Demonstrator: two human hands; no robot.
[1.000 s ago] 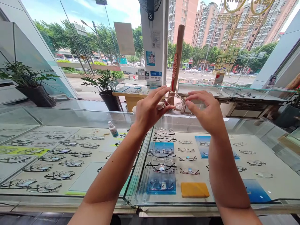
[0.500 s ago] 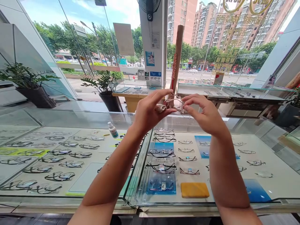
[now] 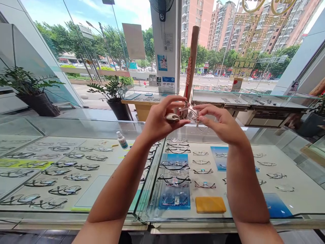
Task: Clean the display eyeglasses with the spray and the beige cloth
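Both hands are raised above a glass display counter (image 3: 152,217). A thin, clear-rimmed pair of glasses (image 3: 191,114) hangs between them. My left hand (image 3: 159,118) pinches its left side with thumb and fingertips. A small pale rolled thing (image 3: 172,117), too small to name, is tucked under that thumb. My right hand (image 3: 220,122) grips the right side of the glasses with curled fingers. The frame is tilted, one lens hanging lower on the right.
Under the counter glass lie several rows of eyeglass frames (image 3: 175,166), blue cards and an orange pad (image 3: 210,204). A small white bottle (image 3: 122,140) stands on the counter's far side. Potted plants (image 3: 115,98), a wooden post (image 3: 191,61) and shop windows stand behind.
Both hands have drawn slightly closer and lower. The glasses have been turned between the fingers and now tilt down to the right.
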